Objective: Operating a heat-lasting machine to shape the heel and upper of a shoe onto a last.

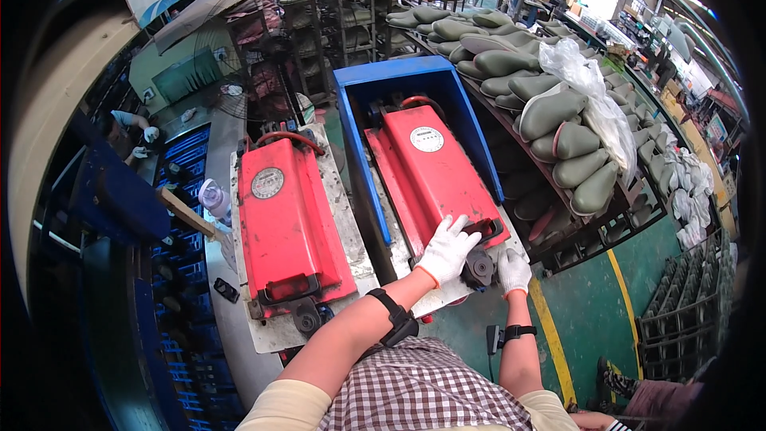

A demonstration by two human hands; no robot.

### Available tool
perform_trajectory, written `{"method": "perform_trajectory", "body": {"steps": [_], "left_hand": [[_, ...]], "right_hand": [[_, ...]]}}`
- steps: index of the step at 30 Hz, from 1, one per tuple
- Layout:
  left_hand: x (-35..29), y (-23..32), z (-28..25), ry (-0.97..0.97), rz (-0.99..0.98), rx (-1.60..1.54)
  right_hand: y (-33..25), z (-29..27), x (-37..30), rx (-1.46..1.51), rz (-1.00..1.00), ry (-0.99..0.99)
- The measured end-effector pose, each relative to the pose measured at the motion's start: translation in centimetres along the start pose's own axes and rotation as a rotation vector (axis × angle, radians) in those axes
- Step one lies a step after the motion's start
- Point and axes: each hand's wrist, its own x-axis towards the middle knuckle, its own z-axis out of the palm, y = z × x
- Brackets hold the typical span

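Two red metal machine covers with black front handles stand in front of me. My left hand [448, 251], in a white glove, lies on the front end of the right red cover [435, 164], its fingers stretched toward the black handle [493, 231]. A round black knob [479, 266] sits just below that handle, between my hands. My right hand [513, 270], also gloved, is at the right front corner of the same machine; what its fingers touch is hard to make out. A blue metal hood [395, 73] surrounds the back and sides of this machine.
The left red cover [279, 199] sits on a worn metal plate. A rack piled with olive-green shoes [550, 112] and a plastic bag [590, 88] stands at right. A clear bottle [214, 198] is at left. Another person's gloved hands [149, 136] show far left; someone's leg [618, 379] shows lower right.
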Motion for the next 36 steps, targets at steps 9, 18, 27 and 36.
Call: {"method": "perform_trajectory", "body": {"steps": [9,18,27,36], "left_hand": [[0.2,0.0,0.5,-0.001,-0.006,0.025],[0.2,-0.1,0.6,-0.043,-0.011,0.031],[1.5,0.7,-0.6,-0.054,-0.016,-0.014],[1.9,0.3,2.0,-0.074,0.05,0.082]], "right_hand": [[0.2,0.1,0.3,0.014,0.006,-0.007],[0.1,0.0,0.4,0.003,0.022,-0.017],[0.4,0.0,0.6,-0.002,0.027,-0.04],[3.7,1.1,3.4,0.003,-0.231,-0.188]]}}
